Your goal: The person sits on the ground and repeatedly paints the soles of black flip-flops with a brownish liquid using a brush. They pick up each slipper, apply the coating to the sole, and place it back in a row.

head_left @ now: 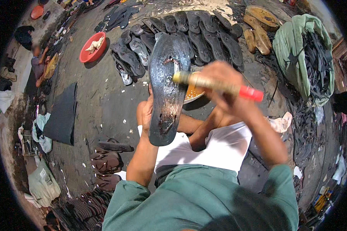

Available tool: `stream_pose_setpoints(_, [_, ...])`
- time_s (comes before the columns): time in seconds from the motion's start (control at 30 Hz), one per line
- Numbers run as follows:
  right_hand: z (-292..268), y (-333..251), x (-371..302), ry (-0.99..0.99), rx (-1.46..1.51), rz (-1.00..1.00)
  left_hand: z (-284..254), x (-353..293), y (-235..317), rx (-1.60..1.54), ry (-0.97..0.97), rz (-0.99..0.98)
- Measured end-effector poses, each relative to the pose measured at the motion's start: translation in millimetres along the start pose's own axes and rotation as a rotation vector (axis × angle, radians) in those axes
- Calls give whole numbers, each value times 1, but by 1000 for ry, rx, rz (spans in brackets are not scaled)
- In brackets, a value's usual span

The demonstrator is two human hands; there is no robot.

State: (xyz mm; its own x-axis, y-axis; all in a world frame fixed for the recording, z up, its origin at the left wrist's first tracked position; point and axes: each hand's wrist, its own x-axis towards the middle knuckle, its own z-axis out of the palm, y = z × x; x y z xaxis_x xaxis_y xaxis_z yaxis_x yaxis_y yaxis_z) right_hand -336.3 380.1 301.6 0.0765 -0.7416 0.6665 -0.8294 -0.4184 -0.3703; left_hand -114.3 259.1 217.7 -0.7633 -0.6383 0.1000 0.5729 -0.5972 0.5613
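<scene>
My left hand [147, 112] grips a long black sandal sole [166, 96] from its left side and holds it up over my lap. The sole's face is wet and shiny, with a few light marks near the top. In my right hand [224, 86] is a brush [196, 80] with a tan shaft and a red end. Its yellow tip meets or hovers just over the middle of the sole; I cannot tell which. Motion blurs this hand. Partly hidden behind the sole and the brush stands a bowl [193, 92] of orange-yellow liquid.
Rows of black sandals [202, 38] lie on the floor ahead. A red basin [93, 47] with a pale cloth stands at the left. A green sack [291, 54] of black strips stands at the right, near wooden foot forms [261, 19]. Another person [37, 65] sits at the far left.
</scene>
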Motion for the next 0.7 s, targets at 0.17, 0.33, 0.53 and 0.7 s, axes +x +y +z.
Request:
stream_pose_setpoints(0.17, [26,-44,-43,62,331,59,25,30,-9,-153,91,-88])
stream_pose_setpoints(0.33, [-11,11,12,477,284,241,34,45,-22,-187,-78,-231])
stream_pose_setpoints(0.53, [53,4,-52,162,207,42,44,81,-35,52,205,-97])
stream_pose_setpoints(0.7, [38,-4,-85,187,552,231,25,148,-51,230,206,-59])
